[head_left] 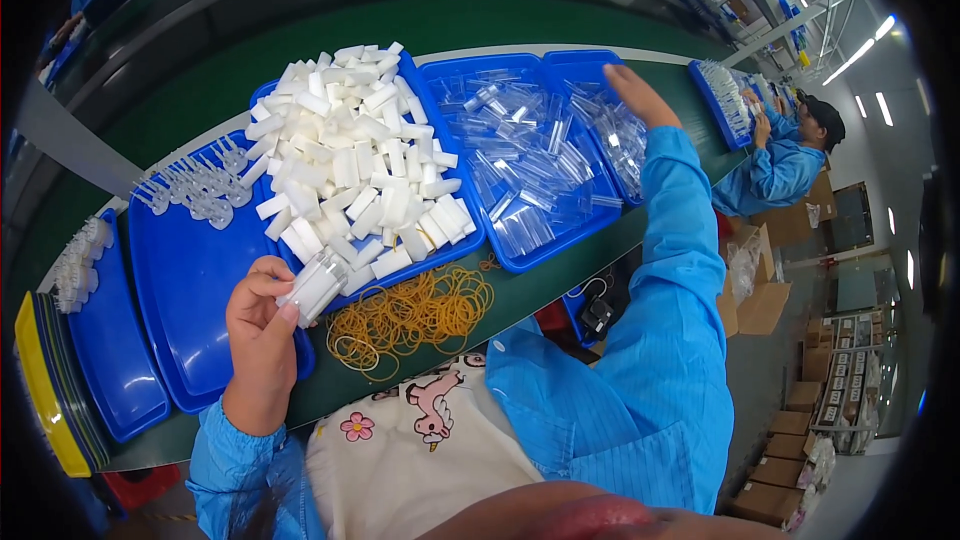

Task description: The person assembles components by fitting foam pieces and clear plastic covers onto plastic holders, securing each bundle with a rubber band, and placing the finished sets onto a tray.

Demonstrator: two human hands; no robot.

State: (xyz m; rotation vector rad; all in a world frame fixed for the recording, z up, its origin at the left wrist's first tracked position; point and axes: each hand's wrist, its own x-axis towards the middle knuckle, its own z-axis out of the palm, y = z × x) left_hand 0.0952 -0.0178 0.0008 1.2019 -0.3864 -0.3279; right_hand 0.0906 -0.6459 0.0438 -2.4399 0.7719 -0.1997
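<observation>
My left hand point(262, 325) is closed around a transparent plastic piece point(318, 285) with white inside it, at the near edge of a blue tray heaped with white foam-like blocks point(350, 155). My right hand point(643, 98) reaches out with its fingers extended, over the far right tray point(575, 58), which holds small transparent plastic parts point(622, 135). Between that tray and the white blocks sits another blue tray point(515, 262) of longer transparent pieces point(545, 165). A tangle of yellow-brown rubber bands point(405, 310) lies on the green table close to my body.
At left, a blue tray point(195, 285) carries white-tipped transparent parts point(205, 185) at its far end. Beyond it are another blue tray point(115, 360) and stacked yellow-edged trays point(50, 390). A co-worker point(785, 155) works at the right. Cardboard boxes point(760, 290) stand on the floor.
</observation>
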